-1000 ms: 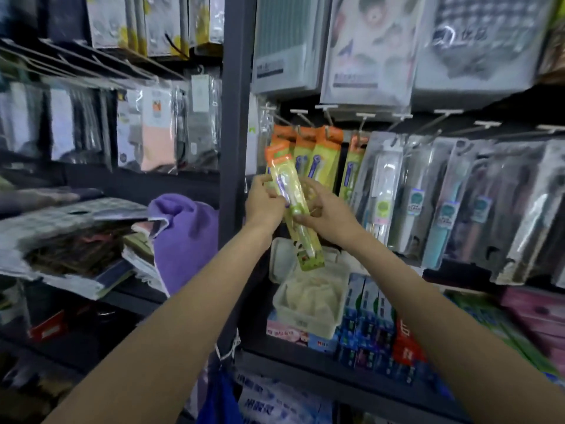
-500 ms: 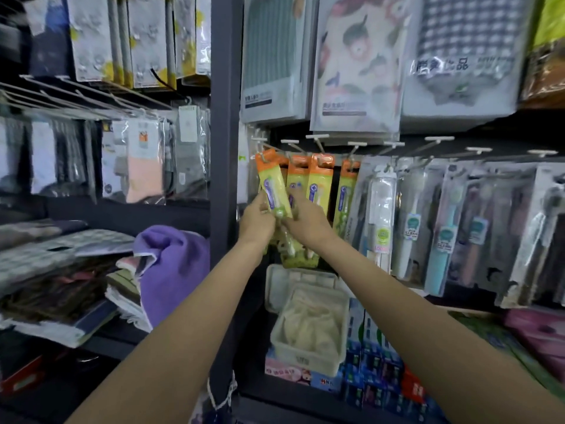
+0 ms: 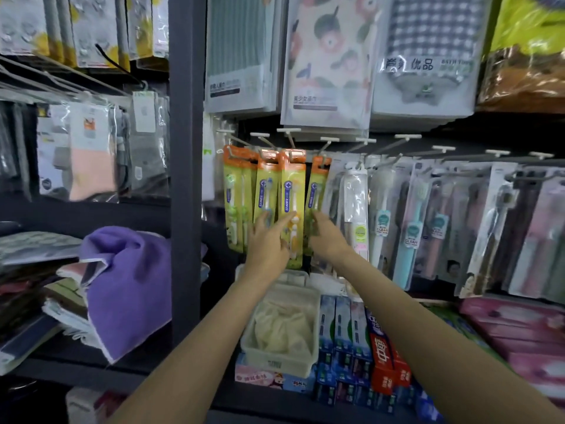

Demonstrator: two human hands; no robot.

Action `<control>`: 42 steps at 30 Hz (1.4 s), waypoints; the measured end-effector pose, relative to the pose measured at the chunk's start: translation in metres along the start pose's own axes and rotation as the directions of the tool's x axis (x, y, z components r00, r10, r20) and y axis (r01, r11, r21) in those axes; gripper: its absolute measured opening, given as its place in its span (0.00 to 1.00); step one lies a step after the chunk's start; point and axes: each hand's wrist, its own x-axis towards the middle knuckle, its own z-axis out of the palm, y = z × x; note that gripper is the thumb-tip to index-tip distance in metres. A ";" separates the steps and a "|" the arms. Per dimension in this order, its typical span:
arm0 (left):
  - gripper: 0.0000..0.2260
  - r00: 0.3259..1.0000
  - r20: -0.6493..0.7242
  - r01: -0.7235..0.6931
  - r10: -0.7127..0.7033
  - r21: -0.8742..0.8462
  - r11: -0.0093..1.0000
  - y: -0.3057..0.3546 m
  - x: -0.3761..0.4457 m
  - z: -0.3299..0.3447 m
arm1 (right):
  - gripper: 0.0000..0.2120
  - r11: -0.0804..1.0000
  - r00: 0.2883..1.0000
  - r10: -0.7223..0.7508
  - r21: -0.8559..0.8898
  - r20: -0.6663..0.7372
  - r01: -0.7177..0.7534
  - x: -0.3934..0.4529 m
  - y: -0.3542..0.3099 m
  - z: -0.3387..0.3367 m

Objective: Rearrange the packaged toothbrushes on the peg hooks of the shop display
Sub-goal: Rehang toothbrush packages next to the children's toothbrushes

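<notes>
At the peg hooks [image 3: 260, 135], four orange-topped yellow toothbrush packs [image 3: 292, 206] hang aligned; left hand [image 3: 269, 243] and right hand [image 3: 328, 237] rest straight, relaxed fingers [image 3: 287, 217] against them. Only straightening appears left.
</notes>
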 end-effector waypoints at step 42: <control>0.32 0.994 0.105 -0.046 0.027 0.185 0.982 -0.022 -0.009 0.012 | 0.19 0.990 0.954 0.112 0.114 -0.279 -0.083 0.004 -0.011 0.007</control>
